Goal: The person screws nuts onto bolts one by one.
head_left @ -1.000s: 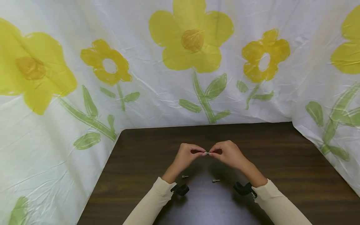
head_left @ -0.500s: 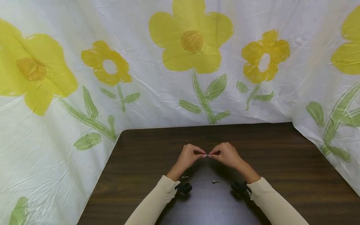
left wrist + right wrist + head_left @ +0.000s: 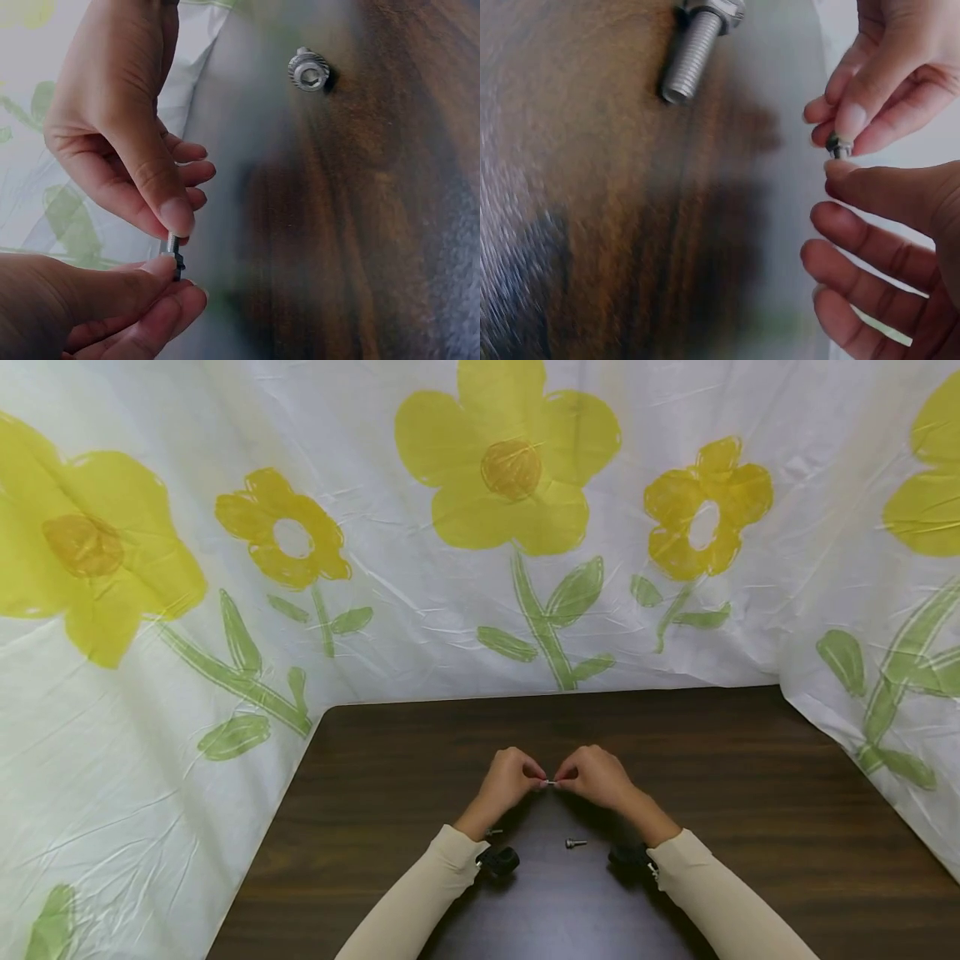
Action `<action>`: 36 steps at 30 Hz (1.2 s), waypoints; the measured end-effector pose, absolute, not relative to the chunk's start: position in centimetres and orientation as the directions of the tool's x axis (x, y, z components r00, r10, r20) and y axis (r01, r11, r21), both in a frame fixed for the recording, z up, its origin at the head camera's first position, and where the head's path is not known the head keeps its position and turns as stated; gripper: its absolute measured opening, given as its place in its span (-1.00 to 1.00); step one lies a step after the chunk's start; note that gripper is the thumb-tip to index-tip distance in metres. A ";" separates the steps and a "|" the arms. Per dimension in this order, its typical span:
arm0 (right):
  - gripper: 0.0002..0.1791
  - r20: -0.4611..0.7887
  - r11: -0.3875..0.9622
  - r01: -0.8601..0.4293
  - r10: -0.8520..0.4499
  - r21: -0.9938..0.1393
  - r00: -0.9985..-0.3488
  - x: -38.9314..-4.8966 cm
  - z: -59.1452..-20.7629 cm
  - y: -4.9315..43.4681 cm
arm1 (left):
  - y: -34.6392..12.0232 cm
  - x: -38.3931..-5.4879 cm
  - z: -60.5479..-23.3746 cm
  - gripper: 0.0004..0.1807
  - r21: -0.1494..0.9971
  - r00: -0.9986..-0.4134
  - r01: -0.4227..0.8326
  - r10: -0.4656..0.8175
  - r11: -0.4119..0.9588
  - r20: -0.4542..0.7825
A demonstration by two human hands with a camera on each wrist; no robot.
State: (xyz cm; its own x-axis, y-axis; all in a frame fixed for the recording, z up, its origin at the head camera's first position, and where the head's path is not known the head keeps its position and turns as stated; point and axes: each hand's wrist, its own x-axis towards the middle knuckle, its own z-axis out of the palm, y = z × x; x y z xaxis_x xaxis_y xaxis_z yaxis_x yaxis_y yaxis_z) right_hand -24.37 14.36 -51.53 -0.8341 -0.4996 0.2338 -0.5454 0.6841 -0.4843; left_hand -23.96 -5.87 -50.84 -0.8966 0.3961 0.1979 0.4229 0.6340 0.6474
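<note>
A small metal bolt (image 3: 550, 782) spans the gap between both hands' fingertips above the table. My left hand (image 3: 504, 779) pinches its darker end, where a nut or head (image 3: 179, 262) peeks out in the left wrist view. The threaded shank (image 3: 172, 241) is pinched by thumb and fingers of my right hand (image 3: 597, 777). In the right wrist view that hand's other fingers (image 3: 862, 281) are spread. Fingers cover much of the held bolt. Nearer me lies a second bolt (image 3: 576, 843), with a socket head (image 3: 309, 73) and a ridged collar. Another bolt (image 3: 493, 832) is partly hidden by the left wrist.
The dark wood-grain table (image 3: 420, 752) reaches back to a white curtain (image 3: 405, 635) with yellow flowers. Black wrist cameras (image 3: 498, 862) sit at both beige cuffs, low over the table near the loose bolts.
Both hands have come slightly nearer to me and drawn closer together, the bolt still between them. The left wrist now covers part of the left loose bolt.
</note>
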 end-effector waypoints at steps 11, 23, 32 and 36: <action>-0.91 0.201 0.709 -0.526 -0.494 -0.471 -0.846 -23.9 -51.9 14.0 | -5.6 -23.6 -51.2 -0.92 0.717 -0.916 0.355 0.378 0.600 0.137; -0.89 0.170 0.724 -0.502 -0.484 -0.473 -0.859 -23.8 -52.1 14.1 | -5.5 -23.9 -51.3 -0.91 0.732 -0.923 0.319 0.374 0.603 0.094; -0.91 0.157 0.729 -0.488 -0.476 -0.481 -0.866 -23.4 -52.1 14.0 | -6.1 -23.5 -50.6 -0.90 0.675 -0.925 0.334 0.366 0.658 0.101; -0.92 0.156 0.733 -0.490 -0.478 -0.472 -0.864 -23.2 -51.9 14.0 | -6.9 -23.5 -49.6 -0.86 0.597 -0.933 0.351 0.323 0.721 0.158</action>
State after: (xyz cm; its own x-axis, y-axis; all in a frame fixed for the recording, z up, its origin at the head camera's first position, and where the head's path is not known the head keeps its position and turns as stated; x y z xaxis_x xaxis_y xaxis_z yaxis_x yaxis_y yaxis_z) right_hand -23.22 13.99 -51.94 -0.8645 -0.4778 0.1561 -0.4903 0.7329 -0.4717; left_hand -23.47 -6.87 -49.58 -0.9331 0.3232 0.1578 0.3508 0.7211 0.5974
